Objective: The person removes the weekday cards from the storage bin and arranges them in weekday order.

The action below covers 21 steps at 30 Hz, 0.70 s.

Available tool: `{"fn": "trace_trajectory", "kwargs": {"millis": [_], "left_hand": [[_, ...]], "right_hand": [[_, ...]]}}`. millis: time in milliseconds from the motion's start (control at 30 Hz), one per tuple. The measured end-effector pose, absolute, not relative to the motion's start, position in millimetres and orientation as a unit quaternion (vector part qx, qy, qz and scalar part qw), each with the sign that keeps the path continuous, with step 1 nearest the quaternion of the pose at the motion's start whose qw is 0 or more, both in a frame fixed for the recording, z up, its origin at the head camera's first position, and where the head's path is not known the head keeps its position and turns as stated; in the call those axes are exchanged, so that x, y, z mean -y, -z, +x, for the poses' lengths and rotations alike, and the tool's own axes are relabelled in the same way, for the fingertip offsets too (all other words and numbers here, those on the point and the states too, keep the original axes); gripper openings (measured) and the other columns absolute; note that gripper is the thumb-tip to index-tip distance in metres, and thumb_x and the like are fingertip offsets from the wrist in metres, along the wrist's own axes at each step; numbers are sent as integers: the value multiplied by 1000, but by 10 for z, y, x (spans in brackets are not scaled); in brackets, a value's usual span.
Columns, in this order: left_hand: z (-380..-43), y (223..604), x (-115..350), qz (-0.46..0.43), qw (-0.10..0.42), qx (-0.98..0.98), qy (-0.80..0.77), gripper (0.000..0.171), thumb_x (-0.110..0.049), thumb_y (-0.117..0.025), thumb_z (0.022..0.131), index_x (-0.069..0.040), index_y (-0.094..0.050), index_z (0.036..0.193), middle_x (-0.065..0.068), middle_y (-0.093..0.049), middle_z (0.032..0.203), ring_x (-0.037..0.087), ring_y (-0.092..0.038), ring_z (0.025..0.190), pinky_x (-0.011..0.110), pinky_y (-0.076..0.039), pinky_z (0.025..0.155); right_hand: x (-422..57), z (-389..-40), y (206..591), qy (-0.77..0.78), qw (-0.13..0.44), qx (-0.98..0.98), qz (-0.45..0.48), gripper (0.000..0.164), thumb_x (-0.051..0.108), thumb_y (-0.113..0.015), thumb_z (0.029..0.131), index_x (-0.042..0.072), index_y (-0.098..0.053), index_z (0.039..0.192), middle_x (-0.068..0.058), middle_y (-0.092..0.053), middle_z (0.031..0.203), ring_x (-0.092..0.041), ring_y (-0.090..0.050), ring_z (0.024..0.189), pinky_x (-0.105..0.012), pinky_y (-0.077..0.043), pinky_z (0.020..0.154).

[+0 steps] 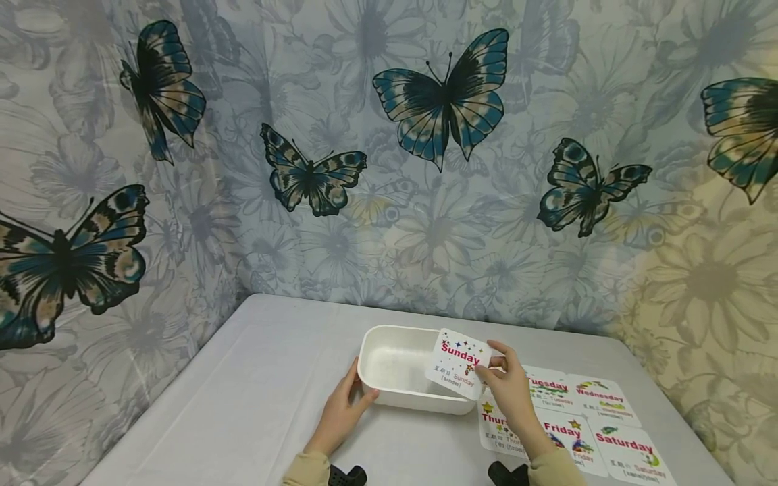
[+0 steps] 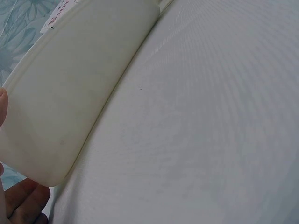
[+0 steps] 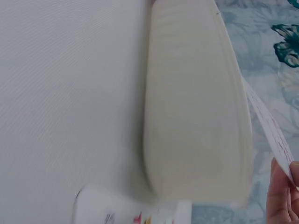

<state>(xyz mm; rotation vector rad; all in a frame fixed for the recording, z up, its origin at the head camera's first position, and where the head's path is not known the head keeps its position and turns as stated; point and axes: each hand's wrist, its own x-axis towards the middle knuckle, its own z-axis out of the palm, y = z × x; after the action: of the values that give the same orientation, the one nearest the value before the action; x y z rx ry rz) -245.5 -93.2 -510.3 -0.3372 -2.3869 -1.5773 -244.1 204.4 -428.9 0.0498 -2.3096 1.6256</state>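
A white plastic box point(image 1: 413, 401) with rounded corners stands on the table. My left hand point(image 1: 340, 413) holds its near left corner, thumb at the front and fingers round the left end; in the left wrist view the fingers point(image 2: 30, 200) show at the corner. Between thumb and fingers, my right hand point(image 1: 512, 391) pinches a white "Sunday" flashcard point(image 1: 452, 368) by its right side. The card is tilted over the box's right end, its printed face toward me. In the right wrist view the card point(image 3: 270, 126) appears nearly edge-on beyond the rim.
Right of the box lie flashcards in rows: Tuesday point(image 1: 547, 389), Wednesday point(image 1: 602, 398), Thursday point(image 1: 495, 432), Friday point(image 1: 568, 439) and Saturday point(image 1: 632, 452). My right hand and forearm cover part of them. Behind the white-covered table point(image 1: 243, 391) hangs a butterfly-print cloth point(image 1: 425, 250).
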Motion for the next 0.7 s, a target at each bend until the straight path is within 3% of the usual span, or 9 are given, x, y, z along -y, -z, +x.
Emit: {"fn": "trace_trajectory", "kwargs": {"millis": [267,500,700], "left_hand": [[-2455,5089,948,-120,125,825,538,84,-50,-61,85,-14,-20,149,10,-42,139,25,-37,127,46,-31,102],[-2446,5075,955,-118,123,826,538,84,-51,-61,85,-17,-19,149,8,-39,141,23,-38,127,43,-32,103],[-2443,5063,956,-118,121,826,537,83,-48,-62,86,-18,-18,149,8,-37,143,23,-38,127,43,-32,103]], "right_hand": [[-2369,-2127,4384,-610,120,783,-18,61,15,-69,84,-2,-37,133,-14,-51,91,-17,-65,74,-27,-55,63],[-2514,-1829,4321,-599,21,798,-72,59,10,-67,85,0,-35,134,-13,-54,93,-20,-61,76,-31,-54,64],[-2638,-1625,4359,-580,-4,811,-78,57,4,-65,85,-5,-35,133,-13,-55,86,-24,-63,72,-33,-54,63]]}}
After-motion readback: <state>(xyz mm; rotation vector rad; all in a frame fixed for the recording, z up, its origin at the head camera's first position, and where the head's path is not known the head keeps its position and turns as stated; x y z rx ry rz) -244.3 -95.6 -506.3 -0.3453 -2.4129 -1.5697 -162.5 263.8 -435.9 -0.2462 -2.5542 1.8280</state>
